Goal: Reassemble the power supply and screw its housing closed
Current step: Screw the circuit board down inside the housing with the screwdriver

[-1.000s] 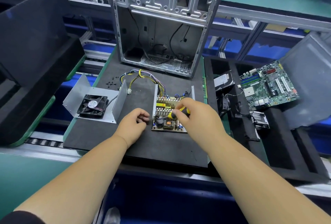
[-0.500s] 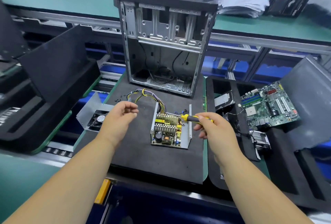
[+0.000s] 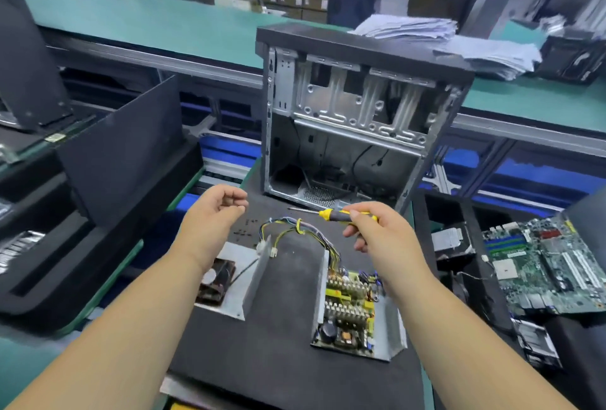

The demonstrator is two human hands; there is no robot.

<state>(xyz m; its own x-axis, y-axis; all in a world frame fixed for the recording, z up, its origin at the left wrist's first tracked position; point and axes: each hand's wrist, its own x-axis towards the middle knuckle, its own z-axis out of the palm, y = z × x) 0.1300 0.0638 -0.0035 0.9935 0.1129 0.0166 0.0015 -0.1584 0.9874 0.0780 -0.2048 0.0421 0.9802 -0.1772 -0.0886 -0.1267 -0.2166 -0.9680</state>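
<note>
Your right hand pinches the yellow-handled screwdriver near the middle of its grip, shaft pointing left, held up above the mat. Your left hand hovers with its fingers loosely curled toward the thumb; whether a screw sits between them, you cannot tell from here.

The power supply lies in two parts on the black foam mat. The circuit board sits in its open metal tray by your right forearm, its wire bundle looping back toward the empty computer case. The cover half with the fan lies just beside it to the left, under your left wrist, and small black screws are scattered behind it.

The cover looks like thin sheet metal: light and stiff, probably with sharp edges, so take it by its folded side walls, away from the fan. The board is likely fragile; leave it seated and keep the soft wires clear of the seam.
</note>
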